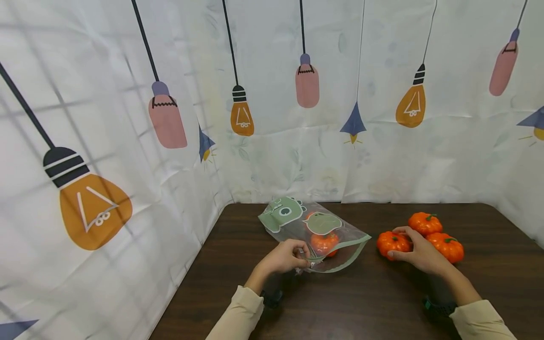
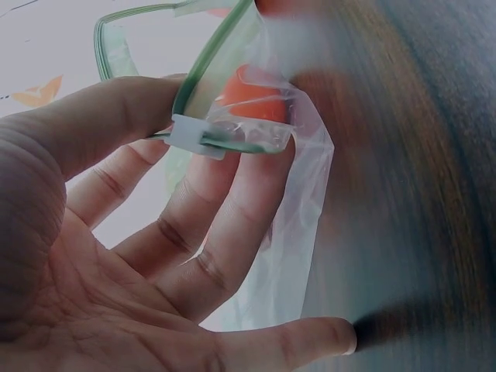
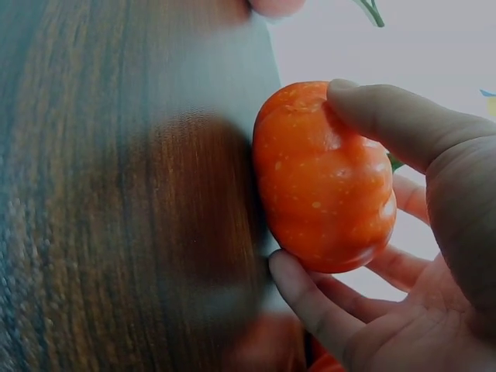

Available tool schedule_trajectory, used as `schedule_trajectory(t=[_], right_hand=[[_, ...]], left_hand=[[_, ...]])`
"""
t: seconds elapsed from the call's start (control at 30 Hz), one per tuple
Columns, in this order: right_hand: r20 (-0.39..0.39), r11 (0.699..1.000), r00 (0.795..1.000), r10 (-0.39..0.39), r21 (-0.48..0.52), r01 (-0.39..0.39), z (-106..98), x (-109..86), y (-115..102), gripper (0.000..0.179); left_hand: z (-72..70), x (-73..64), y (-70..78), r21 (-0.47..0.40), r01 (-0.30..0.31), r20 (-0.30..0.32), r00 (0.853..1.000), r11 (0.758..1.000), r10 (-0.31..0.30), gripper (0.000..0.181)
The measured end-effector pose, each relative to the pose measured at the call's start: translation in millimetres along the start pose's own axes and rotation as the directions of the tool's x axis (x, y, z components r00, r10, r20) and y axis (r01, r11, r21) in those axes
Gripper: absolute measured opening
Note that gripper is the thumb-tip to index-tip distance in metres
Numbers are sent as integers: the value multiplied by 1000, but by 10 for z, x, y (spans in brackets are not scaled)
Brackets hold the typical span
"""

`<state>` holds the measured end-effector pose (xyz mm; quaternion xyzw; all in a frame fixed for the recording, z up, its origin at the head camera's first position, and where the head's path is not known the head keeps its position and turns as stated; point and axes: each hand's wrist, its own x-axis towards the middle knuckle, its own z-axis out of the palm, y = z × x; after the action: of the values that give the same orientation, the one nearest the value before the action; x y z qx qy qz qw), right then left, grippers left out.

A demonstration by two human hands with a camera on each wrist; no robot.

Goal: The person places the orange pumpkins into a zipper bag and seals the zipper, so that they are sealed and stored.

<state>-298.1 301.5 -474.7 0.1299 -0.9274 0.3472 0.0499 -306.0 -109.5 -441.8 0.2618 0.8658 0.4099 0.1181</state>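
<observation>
A see-through zip bag [image 1: 280, 215] with green cartoon animal prints lies on the table, its green-edged mouth facing me and parted. My left hand [image 1: 289, 257] pinches the bag's rim at the near left corner; in the left wrist view the thumb and fingers meet around the white zip slider [image 2: 190, 133]. Inside the bag shows an orange mini pumpkin [image 1: 325, 242], with more orange behind the print. To the right, my right hand [image 1: 420, 255] grips another mini pumpkin [image 3: 322, 186], thumb on one side and fingers on the other, low at the tabletop.
Two more mini pumpkins, one at the back [image 1: 425, 223] and one on the right [image 1: 446, 248], sit close beside my right hand. The dark wooden table [image 1: 340, 302] ends at a white cloth backdrop [image 1: 272, 165] printed with lamps, which also runs along the left side.
</observation>
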Motion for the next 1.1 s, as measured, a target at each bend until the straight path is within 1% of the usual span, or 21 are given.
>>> schedule_trajectory(t=[0.17,0.3,0.43,0.63,0.77,1.1], right_hand=[[5,1000,1000,3,13,-3,-9,-7,-6,69],[8,999,1000,0,40,-1,-45,-5,-29,68],[12,999,1000,3,42,-3,-87,-6,-58,68],[1,999,1000,-5,36,5,-133,-9,-102,67],[11,999,1000,-8,46,8,-158,-11,-136,67],[30,997,999,-20,76,17,-203,-18,-215,67]], left_hand=[[3,-12,-5,4,5,-2,1000,1000,-5,10],[3,-18,-2,5,2,-1,1000,1000,-2,10],[6,-14,-1,11,-2,-1,1000,1000,2,10],[12,-18,7,-26,1,1,1000,1000,-1,10],[19,-25,9,-47,4,7,1000,999,-3,10],[20,-27,-1,-59,10,9,1000,998,-9,9]])
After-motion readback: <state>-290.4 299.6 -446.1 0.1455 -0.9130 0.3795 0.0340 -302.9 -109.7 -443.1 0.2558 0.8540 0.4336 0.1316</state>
